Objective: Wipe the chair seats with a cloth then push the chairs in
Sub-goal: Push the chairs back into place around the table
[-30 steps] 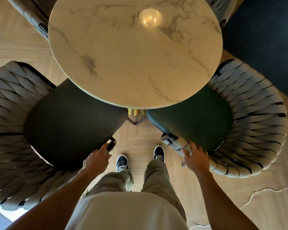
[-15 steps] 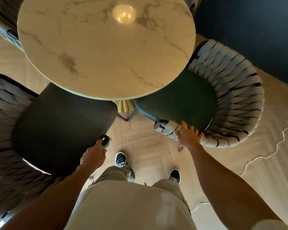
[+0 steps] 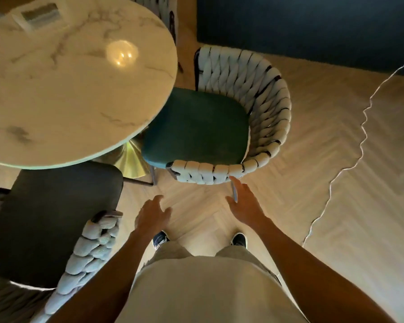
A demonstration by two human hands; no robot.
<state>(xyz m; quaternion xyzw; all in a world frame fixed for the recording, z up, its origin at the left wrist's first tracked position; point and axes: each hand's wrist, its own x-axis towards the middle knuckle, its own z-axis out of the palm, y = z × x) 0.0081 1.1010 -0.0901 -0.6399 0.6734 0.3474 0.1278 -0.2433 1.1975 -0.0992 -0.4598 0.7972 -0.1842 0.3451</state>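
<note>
1. The green chair [image 3: 196, 127] stands at the round table's [image 3: 75, 89] edge, its seat front tucked slightly under the top.
2. The right hand [image 3: 245, 203] reaches for that chair's woven armrest [image 3: 208, 171], fingers spread and holding nothing, probably to push it in.
3. The left hand [image 3: 152, 215] hangs loose and empty beside the dark chair [image 3: 54, 217].
4. No cloth shows.
5. Beyond the table: pale herringbone floor [image 3: 313, 183], dark blue wall [image 3: 301, 26].

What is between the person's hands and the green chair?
Nothing visible. The right hand reaches toward the green chair, its fingertip almost at the woven armrest; the left hand hangs open over bare floor.
</note>
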